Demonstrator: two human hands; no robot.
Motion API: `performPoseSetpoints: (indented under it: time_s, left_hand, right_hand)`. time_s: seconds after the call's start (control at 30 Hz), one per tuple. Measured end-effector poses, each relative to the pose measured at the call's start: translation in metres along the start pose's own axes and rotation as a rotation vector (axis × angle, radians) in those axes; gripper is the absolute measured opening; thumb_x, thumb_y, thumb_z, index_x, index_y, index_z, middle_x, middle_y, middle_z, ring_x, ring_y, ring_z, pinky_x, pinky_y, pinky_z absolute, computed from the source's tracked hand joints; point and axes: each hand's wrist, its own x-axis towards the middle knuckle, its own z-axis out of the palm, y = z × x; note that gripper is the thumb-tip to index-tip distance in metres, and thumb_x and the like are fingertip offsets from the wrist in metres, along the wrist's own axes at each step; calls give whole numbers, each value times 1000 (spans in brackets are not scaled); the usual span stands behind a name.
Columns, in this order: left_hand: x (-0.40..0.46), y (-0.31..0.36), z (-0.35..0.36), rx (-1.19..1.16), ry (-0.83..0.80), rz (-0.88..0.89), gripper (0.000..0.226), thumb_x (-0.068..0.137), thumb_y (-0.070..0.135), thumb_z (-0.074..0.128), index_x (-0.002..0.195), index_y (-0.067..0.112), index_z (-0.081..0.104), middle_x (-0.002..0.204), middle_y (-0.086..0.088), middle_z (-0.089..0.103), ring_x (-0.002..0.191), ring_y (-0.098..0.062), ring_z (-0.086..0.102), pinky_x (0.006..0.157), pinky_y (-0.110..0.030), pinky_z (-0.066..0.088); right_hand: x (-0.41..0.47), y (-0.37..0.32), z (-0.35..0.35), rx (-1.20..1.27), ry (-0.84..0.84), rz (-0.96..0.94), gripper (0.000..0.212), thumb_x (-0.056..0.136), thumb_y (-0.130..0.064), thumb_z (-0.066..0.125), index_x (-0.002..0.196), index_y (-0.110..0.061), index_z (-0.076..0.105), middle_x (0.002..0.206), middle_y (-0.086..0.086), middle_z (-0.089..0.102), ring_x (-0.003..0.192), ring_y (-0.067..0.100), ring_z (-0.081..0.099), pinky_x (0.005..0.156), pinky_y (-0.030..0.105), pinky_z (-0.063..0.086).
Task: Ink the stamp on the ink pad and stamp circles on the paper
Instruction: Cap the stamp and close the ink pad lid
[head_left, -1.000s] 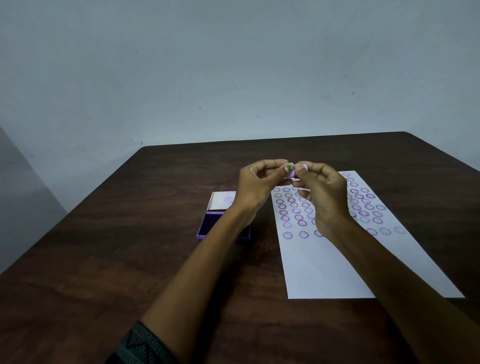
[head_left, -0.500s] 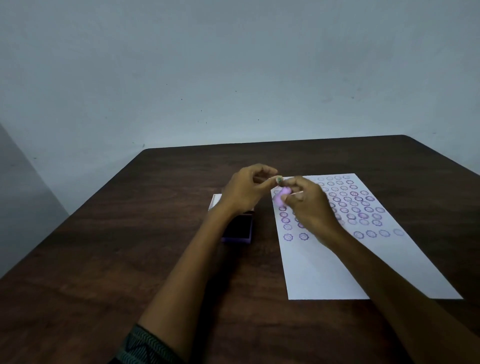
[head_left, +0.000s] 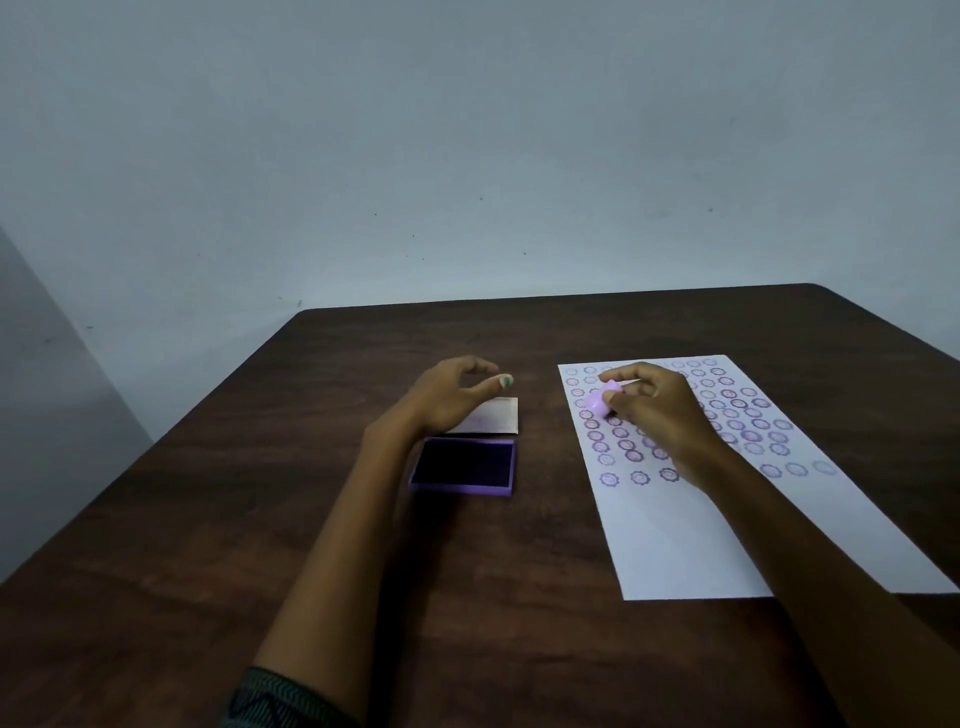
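A dark wooden table is seen with an open purple ink pad just below the left hand, whose fingers are loosely spread and empty. A pink stamp is pinched in the right hand, above the circle-covered paper.
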Motion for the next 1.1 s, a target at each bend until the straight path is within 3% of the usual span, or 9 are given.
performPoseSetpoints:
  time_s: [0.13, 0.27, 0.4, 0.5, 0.6, 0.73, 0.87, 0.97, 1.1]
  left_hand:
    - [-9, -18, -10, -4, -75, -68, 51, 90, 45, 54, 132, 16, 52, 141, -3, 50, 124, -16, 47, 98, -29, 37]
    - [-19, -33, -17, -61, -79, -126, 60, 87, 44, 58, 138, 16, 43, 143, -4, 46, 119, -13, 46, 95, -26, 36]
    - [-25, -30, -24, -73, -176, -146, 76, 83, 48, 62, 146, 21, 29, 153, 1, 32, 136, -19, 35, 101, -27, 32]
    - [-28, -24, -28, -37, -282, -146, 87, 78, 50, 66, 149, 27, 21, 156, 4, 23, 139, -21, 28, 105, -30, 30]
    - [-31, -26, -33, 16, -386, -181, 109, 64, 58, 76, 149, 35, 12, 159, 5, 12, 143, -24, 19, 114, -38, 24]
    - [-34, -28, -36, 61, -488, -178, 128, 47, 59, 81, 147, 43, 3, 160, 7, 3, 146, -25, 11, 118, -46, 21]
    - [-35, -26, -33, 171, -491, -155, 128, 60, 43, 86, 148, 41, -6, 161, 7, -3, 148, -24, -1, 119, -45, 15]
    - [-35, -25, -32, 228, -487, -174, 133, 58, 43, 86, 147, 41, -12, 161, 3, -7, 148, -26, -3, 119, -46, 15]
    - [-37, -23, -31, 259, -470, -204, 135, 58, 42, 87, 146, 40, -16, 161, 3, -10, 148, -26, -4, 118, -49, 16]
  right_hand:
    - [2, -2, -1, -44, 36, -28, 26, 80, -17, 67, 106, -12, 64, 105, 4, 67, 86, 15, 61, 61, 19, 43]
    - [-6, -6, 15, -71, 56, -176, 31, 83, -17, 65, 114, -12, 60, 96, 7, 69, 81, 15, 64, 58, 14, 43]
    - [-17, -6, 30, -188, -73, -298, 26, 81, -19, 67, 106, -15, 62, 86, 0, 68, 82, 12, 62, 67, 11, 41]
    - [-19, -4, 33, -266, -98, -344, 23, 79, -24, 68, 101, -15, 65, 100, 4, 70, 96, 20, 62, 81, 28, 48]
    - [-21, -9, 32, -373, -37, -337, 36, 78, -36, 68, 110, -20, 62, 120, 2, 63, 111, 22, 52, 96, 50, 42]
    - [-23, -24, 39, -407, 29, -430, 25, 84, -33, 60, 106, -22, 63, 119, 0, 61, 115, 20, 47, 95, 42, 31]
    - [-9, -42, 53, -636, -158, -437, 26, 87, -35, 53, 109, -25, 62, 123, -1, 57, 121, 21, 39, 94, 41, 26]
    - [6, -53, 65, -798, -285, -356, 36, 89, -36, 49, 121, -22, 55, 133, 3, 51, 129, 25, 34, 103, 48, 23]
    - [15, -54, 81, -929, -430, -264, 38, 88, -32, 53, 124, -22, 53, 135, 5, 51, 128, 31, 37, 102, 49, 25]
